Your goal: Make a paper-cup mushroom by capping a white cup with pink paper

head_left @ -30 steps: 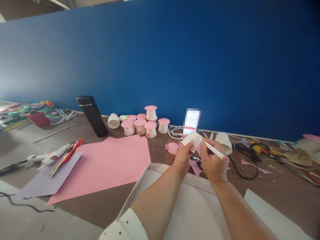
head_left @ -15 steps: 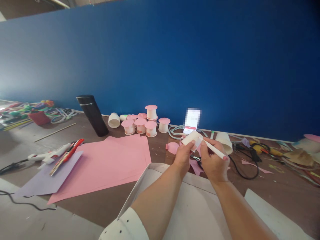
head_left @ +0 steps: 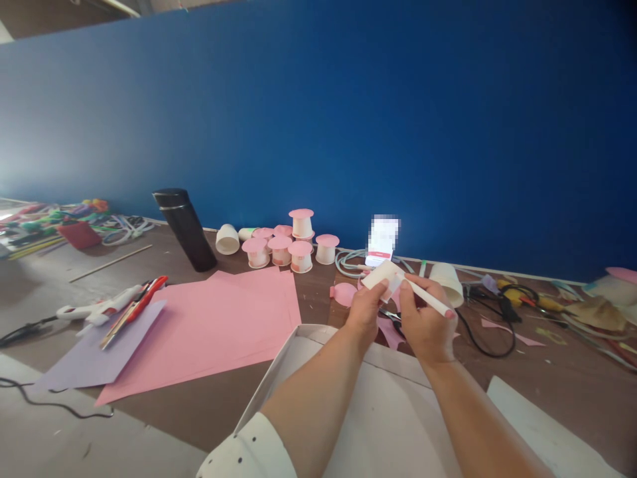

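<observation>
My left hand (head_left: 367, 307) is closed on a small white piece of paper (head_left: 381, 273), pinching its lower edge with the thumb on top. In my right hand (head_left: 428, 322) is a white marker pen (head_left: 428, 297) with a pink end; its tip points left and meets or hovers over the paper, I cannot tell which. Both hands are above the front of the table, over a shallow white box lid (head_left: 393, 398). Just behind them lie pink paper cut-outs (head_left: 343, 294) and scissors (head_left: 391, 315), partly covered by the hands.
Several white cups with pink paper tops (head_left: 300, 256) stand by the blue wall, beside a black flask (head_left: 184, 229). Pink sheets (head_left: 223, 325), a red cutter (head_left: 144, 302) and a glue gun (head_left: 102, 309) lie left. A lit phone (head_left: 382, 242) leans behind; cables (head_left: 497, 352) tangle at right.
</observation>
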`<control>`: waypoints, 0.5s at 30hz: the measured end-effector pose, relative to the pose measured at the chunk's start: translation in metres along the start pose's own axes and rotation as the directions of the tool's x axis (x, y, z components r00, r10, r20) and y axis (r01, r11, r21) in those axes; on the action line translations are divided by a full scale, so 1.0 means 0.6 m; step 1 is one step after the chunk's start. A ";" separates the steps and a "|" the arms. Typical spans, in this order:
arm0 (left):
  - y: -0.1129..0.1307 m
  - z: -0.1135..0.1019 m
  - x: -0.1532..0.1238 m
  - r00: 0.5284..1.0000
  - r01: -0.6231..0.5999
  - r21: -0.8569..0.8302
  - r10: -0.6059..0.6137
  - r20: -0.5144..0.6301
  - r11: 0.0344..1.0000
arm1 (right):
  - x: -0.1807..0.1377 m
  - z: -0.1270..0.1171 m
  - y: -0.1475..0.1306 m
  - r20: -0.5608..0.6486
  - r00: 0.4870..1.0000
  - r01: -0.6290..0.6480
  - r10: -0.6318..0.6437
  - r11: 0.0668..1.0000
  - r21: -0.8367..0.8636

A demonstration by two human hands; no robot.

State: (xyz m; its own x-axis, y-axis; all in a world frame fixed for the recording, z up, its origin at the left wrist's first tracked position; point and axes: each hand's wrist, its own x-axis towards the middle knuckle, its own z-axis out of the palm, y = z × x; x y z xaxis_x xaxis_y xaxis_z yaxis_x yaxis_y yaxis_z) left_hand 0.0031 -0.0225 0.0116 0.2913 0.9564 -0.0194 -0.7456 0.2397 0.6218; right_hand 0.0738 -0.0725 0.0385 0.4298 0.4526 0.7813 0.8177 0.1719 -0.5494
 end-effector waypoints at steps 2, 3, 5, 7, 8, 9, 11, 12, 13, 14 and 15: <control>0.001 0.000 -0.001 1.000 0.001 0.001 -0.001 0.008 1.000 | 0.000 0.000 0.001 0.002 1.000 -0.003 0.003 1.000 0.000; 0.001 0.000 -0.001 1.000 0.002 -0.001 -0.002 0.011 1.000 | 0.000 0.000 0.001 0.002 1.000 -0.004 0.004 1.000 0.000; 0.002 0.001 -0.002 1.000 0.004 -0.004 -0.003 0.014 1.000 | 0.000 0.000 0.001 0.001 1.000 -0.001 0.001 1.000 0.001; 0.004 0.003 -0.003 1.000 0.005 -0.004 -0.005 0.011 1.000 | -0.001 0.000 0.001 0.005 1.000 0.000 0.000 1.000 0.000; 0.004 0.003 -0.004 1.000 0.005 -0.003 -0.005 0.008 1.000 | -0.001 0.000 0.001 0.007 1.000 0.000 0.000 1.000 -0.002; 0.004 0.003 -0.004 1.000 0.007 -0.001 -0.007 0.004 1.000 | -0.001 0.000 0.001 0.008 1.000 0.001 -0.001 1.000 -0.003; 0.004 0.004 -0.003 1.000 0.011 0.004 -0.011 -0.006 1.000 | -0.001 0.001 0.000 0.009 1.000 0.004 -0.004 1.000 -0.002; 0.004 0.003 -0.003 1.000 0.011 0.005 -0.011 -0.008 1.000 | -0.001 0.001 0.000 0.007 1.000 0.007 -0.007 1.000 0.001; 0.004 0.003 -0.002 1.000 0.009 0.005 -0.009 -0.010 1.000 | -0.001 0.001 0.000 0.005 1.000 0.009 -0.009 1.000 0.004; 0.003 0.003 -0.002 1.000 0.005 0.003 -0.005 -0.008 1.000 | -0.001 0.001 0.000 0.005 1.000 0.008 -0.008 1.000 0.008; 0.002 0.002 -0.001 1.000 0.003 0.002 -0.003 -0.004 1.000 | -0.001 0.001 0.000 0.006 1.000 0.006 -0.006 1.000 0.010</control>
State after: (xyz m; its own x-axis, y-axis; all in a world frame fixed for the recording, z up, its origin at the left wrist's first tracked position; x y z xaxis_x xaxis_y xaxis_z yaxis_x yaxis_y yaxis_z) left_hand 0.0026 -0.0231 0.0136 0.2913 0.9563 -0.0250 -0.7436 0.2428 0.6230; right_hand 0.0733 -0.0721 0.0375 0.4226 0.4568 0.7828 0.8165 0.1831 -0.5476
